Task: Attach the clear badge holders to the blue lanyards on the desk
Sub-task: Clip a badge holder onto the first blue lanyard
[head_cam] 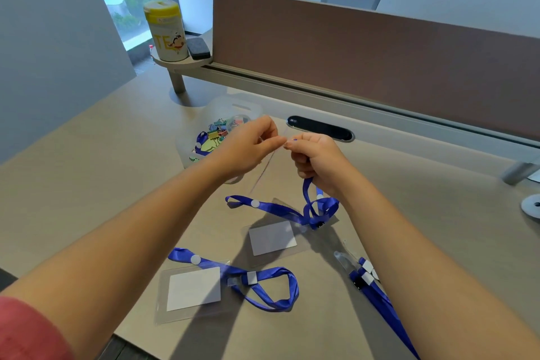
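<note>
At the far left, a yellow-lidded canister (166, 31) and a dark eraser (198, 48) are seen on a small raised shelf (201, 62). On the counter (87, 184) nearer the camera, a clear badge holder (191, 289) with a white card is laid flat, touched by a looped blue lanyard (263, 286). Behind it, a clear tub of coloured binder clips (217, 133) is partly hidden by the left hand (248, 146), whose fingertips are pinched shut on a clear badge holder (270, 165), faintly visible and held raised. Below, a second carded holder (273, 238) is overlapped by another lanyard (277, 209). The right hand (317, 156) is closed on the end of a blue lanyard (306, 196), brought against the left fingertips. At the far right, more lanyards (380, 298) lie bundled beside the right forearm.
</note>
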The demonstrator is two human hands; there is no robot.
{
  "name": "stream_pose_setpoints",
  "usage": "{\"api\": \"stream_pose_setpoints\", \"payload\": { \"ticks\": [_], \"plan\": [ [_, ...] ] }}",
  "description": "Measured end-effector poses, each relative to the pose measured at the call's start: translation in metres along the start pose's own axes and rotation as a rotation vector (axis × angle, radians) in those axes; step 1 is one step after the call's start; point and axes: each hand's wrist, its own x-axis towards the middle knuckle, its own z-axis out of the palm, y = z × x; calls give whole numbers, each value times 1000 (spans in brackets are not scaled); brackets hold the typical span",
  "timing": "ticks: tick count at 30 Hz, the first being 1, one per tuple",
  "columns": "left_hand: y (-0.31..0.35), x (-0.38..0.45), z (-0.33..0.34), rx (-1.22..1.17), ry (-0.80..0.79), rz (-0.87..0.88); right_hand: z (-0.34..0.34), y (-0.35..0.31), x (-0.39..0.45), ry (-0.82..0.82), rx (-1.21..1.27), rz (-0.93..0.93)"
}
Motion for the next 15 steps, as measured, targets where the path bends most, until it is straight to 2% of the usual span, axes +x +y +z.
{"api": "stream_pose_setpoints", "payload": {
  "ticks": [4, 8, 11, 15],
  "plan": [
    [-2, 3, -2, 271, 41, 108, -2, -3, 0, -61, 27, 12],
    [1, 4, -4, 346, 14, 169, -2, -4, 3, -103, 55, 28],
    [1, 2, -1, 207, -3, 123, 0, -5, 5, -113, 107, 46],
    [-1, 3, 6, -227, 16, -17, 4, -8, 4, -112, 149, 72]
  ]
}}
